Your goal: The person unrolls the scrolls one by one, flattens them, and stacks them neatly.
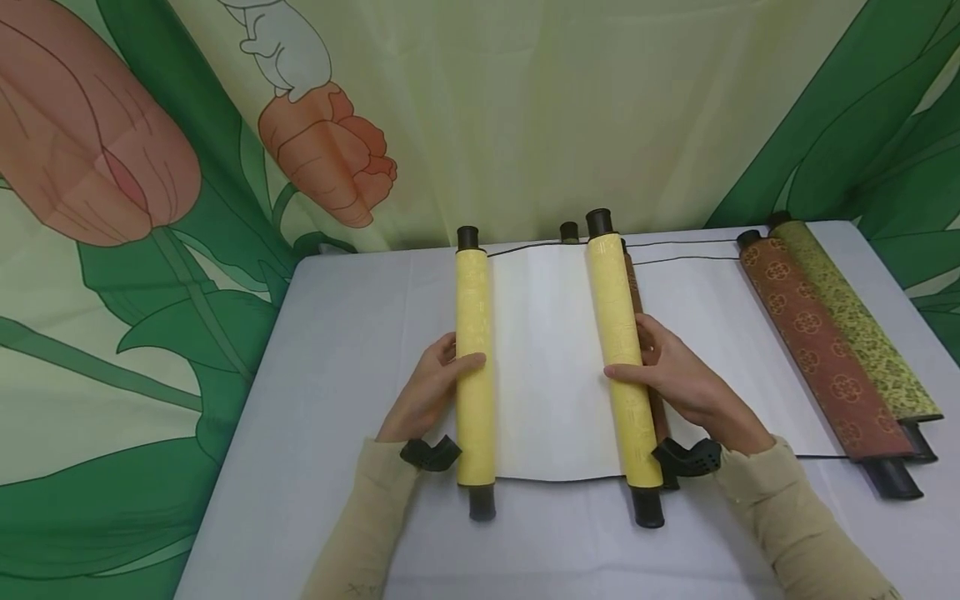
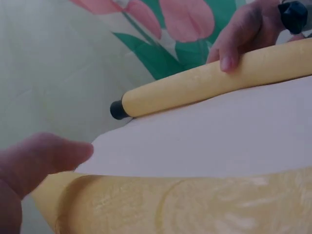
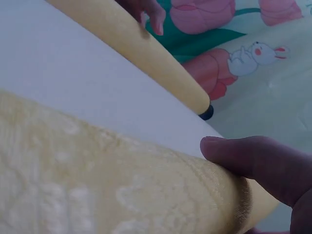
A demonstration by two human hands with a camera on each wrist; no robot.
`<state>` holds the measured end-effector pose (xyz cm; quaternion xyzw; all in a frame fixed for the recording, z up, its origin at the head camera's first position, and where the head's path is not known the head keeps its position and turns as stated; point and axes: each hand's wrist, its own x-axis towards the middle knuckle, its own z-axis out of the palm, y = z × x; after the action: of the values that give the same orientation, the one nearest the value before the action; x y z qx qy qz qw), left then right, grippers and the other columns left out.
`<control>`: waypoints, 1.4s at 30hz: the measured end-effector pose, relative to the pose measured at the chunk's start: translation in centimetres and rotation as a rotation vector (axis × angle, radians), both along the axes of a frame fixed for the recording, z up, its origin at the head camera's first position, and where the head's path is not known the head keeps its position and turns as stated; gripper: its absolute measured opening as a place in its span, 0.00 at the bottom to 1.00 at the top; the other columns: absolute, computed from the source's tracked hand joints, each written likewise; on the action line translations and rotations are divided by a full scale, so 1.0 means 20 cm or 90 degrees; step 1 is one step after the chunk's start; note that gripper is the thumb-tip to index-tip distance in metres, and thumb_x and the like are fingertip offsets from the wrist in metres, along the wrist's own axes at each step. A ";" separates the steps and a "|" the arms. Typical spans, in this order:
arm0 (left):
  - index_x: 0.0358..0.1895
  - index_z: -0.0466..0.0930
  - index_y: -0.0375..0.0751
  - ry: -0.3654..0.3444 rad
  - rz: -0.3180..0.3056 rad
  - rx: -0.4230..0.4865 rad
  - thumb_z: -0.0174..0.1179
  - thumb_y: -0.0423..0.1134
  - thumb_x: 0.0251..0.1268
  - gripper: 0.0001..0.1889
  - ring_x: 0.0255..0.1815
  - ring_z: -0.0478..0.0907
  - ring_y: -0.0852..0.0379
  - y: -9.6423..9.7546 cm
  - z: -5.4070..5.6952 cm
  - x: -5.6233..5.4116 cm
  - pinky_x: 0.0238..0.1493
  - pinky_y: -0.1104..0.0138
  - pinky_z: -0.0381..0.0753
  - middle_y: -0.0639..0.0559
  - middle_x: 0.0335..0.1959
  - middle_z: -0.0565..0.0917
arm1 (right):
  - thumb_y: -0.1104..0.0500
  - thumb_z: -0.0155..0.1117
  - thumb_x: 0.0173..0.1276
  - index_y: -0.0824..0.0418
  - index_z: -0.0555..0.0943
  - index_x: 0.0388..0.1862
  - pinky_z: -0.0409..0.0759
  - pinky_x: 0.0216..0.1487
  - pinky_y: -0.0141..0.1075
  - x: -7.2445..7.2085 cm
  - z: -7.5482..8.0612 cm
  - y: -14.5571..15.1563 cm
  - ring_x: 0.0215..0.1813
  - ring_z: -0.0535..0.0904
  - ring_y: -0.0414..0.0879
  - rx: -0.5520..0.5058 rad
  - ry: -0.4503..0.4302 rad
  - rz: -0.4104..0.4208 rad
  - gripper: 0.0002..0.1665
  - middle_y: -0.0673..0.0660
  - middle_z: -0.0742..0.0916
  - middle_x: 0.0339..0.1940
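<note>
A scroll with yellow patterned backing is partly unrolled, its white paper (image 1: 555, 358) stretched between two rolls with black end knobs. My left hand (image 1: 435, 379) grips the left yellow roll (image 1: 474, 417), thumb over the front and fingers behind it. Around the right yellow roll (image 1: 622, 308) my right hand (image 1: 682, 375) curls, its thumb across the front and the other fingers on the far side. In the left wrist view the left thumb (image 2: 58, 151) lies at the paper's edge. The right wrist view shows the right thumb (image 3: 248, 156) pressing on the yellow backing.
Right of the hands, another white sheet (image 1: 720, 333) runs to a red-brown patterned roll (image 1: 825, 342). A green-gold patterned roll (image 1: 870, 325) lies beside that one. All lie on a table with a white cloth (image 1: 345, 333), before a curtain (image 1: 525, 108) printed with flowers.
</note>
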<state>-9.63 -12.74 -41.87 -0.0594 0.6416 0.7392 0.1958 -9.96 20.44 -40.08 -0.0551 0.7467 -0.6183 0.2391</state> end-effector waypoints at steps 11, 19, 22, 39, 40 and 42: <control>0.68 0.64 0.41 0.024 0.027 -0.065 0.67 0.31 0.59 0.33 0.55 0.79 0.48 -0.07 0.02 0.01 0.55 0.60 0.79 0.42 0.62 0.77 | 0.60 0.68 0.67 0.65 0.45 0.79 0.72 0.63 0.52 0.00 0.04 0.02 0.72 0.64 0.64 0.034 0.031 0.013 0.53 0.69 0.64 0.75; 0.67 0.65 0.40 0.008 0.036 -0.075 0.62 0.32 0.60 0.30 0.49 0.78 0.49 -0.10 0.04 0.02 0.53 0.61 0.77 0.41 0.59 0.79 | 0.62 0.65 0.69 0.65 0.39 0.79 0.71 0.63 0.49 0.01 0.06 0.03 0.72 0.65 0.65 0.026 0.026 0.019 0.54 0.69 0.60 0.77; 0.67 0.64 0.40 0.013 0.036 -0.072 0.59 0.30 0.59 0.30 0.51 0.77 0.48 -0.12 0.04 0.03 0.53 0.61 0.77 0.41 0.59 0.77 | 0.64 0.62 0.69 0.65 0.38 0.79 0.75 0.56 0.39 0.01 0.06 0.03 0.68 0.68 0.64 0.018 0.028 0.017 0.53 0.70 0.61 0.77; 0.68 0.61 0.41 -0.008 0.025 -0.039 0.61 0.36 0.65 0.30 0.47 0.80 0.50 -0.15 0.05 0.03 0.49 0.60 0.80 0.41 0.55 0.78 | 0.57 0.70 0.66 0.63 0.43 0.78 0.80 0.51 0.41 0.01 0.03 0.03 0.59 0.76 0.58 0.027 0.001 -0.009 0.55 0.69 0.66 0.69; 0.68 0.61 0.42 -0.006 0.025 -0.040 0.63 0.37 0.65 0.30 0.47 0.81 0.50 -0.15 0.05 0.03 0.48 0.59 0.81 0.41 0.54 0.78 | 0.58 0.71 0.65 0.63 0.44 0.77 0.81 0.50 0.41 0.01 0.03 0.03 0.57 0.78 0.57 0.026 0.003 -0.011 0.55 0.68 0.67 0.68; 0.69 0.62 0.43 0.000 0.027 -0.042 0.64 0.38 0.65 0.31 0.47 0.81 0.49 -0.16 0.05 0.04 0.47 0.58 0.82 0.40 0.55 0.79 | 0.59 0.71 0.65 0.63 0.45 0.77 0.82 0.48 0.41 0.01 0.03 0.02 0.54 0.79 0.54 0.022 0.007 -0.012 0.54 0.69 0.68 0.66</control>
<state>-8.89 -16.00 -40.91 -0.0795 0.6642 0.7215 0.1785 -9.74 20.93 -39.48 -0.0471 0.7592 -0.6071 0.2298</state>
